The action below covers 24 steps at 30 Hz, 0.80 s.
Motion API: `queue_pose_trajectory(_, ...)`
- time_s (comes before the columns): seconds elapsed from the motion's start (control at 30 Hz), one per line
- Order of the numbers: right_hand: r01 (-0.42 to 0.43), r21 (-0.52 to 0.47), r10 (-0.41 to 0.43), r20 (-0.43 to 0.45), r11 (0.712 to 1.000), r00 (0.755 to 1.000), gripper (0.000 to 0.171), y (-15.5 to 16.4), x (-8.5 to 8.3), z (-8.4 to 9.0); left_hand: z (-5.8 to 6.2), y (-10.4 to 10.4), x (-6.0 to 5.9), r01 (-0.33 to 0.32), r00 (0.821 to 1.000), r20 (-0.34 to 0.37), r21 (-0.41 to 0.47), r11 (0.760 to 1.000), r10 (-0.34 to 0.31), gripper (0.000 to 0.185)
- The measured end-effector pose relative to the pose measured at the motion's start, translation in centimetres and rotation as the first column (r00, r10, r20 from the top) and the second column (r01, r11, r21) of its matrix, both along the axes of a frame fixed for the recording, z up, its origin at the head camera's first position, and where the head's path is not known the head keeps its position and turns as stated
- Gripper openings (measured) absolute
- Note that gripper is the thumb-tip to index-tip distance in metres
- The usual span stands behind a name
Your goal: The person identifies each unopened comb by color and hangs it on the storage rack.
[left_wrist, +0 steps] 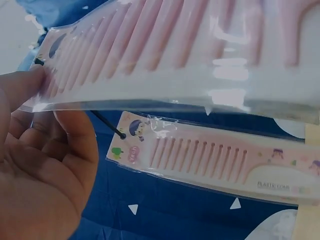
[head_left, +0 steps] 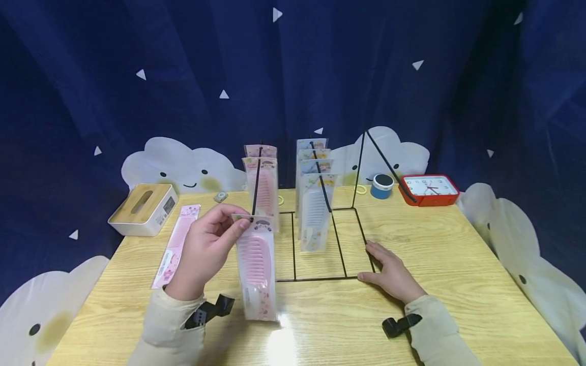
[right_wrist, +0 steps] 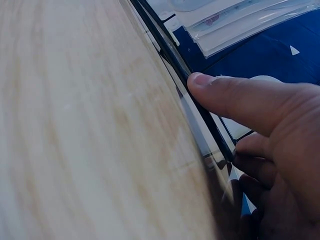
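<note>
My left hand (head_left: pixel 211 245) pinches the top of a packaged pink comb (head_left: pixel 256 264) between thumb and fingers, right at the front end of a black wire hook. In the left wrist view the dark hook tip (left_wrist: pixel 38 61) shows at the package's top end, beside the thumb. Behind it another packaged pink comb (left_wrist: pixel 200 157) hangs on the same hook. My right hand (head_left: pixel 389 269) rests at the front right corner of the black wire rack (head_left: pixel 320 278). Its thumb (right_wrist: pixel 220 90) touches the base wire in the right wrist view, with the other fingers lower along it.
Several packaged blue combs (head_left: pixel 315 213) hang on the rack's middle hook. A flat pink comb pack (head_left: pixel 177 244) lies at left, near a tissue box (head_left: pixel 145 209). Behind stand a small blue speaker (head_left: pixel 382 187) and a red clock (head_left: pixel 429 190); the right hook (head_left: pixel 389 165) slants forward.
</note>
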State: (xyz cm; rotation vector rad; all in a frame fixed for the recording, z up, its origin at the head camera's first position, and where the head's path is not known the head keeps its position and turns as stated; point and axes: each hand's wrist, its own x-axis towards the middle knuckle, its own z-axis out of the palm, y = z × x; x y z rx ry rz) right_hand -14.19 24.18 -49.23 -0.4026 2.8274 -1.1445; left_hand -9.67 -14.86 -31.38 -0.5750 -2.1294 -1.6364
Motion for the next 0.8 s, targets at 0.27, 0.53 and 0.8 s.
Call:
queue_pose_trajectory(0.27, 0.004, 0.005, -0.004, -0.007, 1.000, 1.000, 0.092, 0.0, 0.0, 0.0, 0.0, -0.3, -3.1, -0.040, 0.999, 0.024, -0.061, 0.997, 0.041, 0.007)
queue_pose_trajectory(0.53, 0.009, 0.011, -0.008, -0.010, 1.000, 1.000, 0.092, 0.0, 0.0, -0.1, 0.5, -0.4, -7.1, -0.047, 0.995, 0.083, -0.069, 0.996, 0.053, 0.016)
queue_pose_trajectory(0.8, 0.008, 0.004, -0.008, -0.006, 1.000, 1.000, 0.093, 0.0, 0.0, -0.1, 0.4, -0.2, -9.0, -0.029, 0.990, 0.137, 0.000, 1.000, 0.029, 0.022)
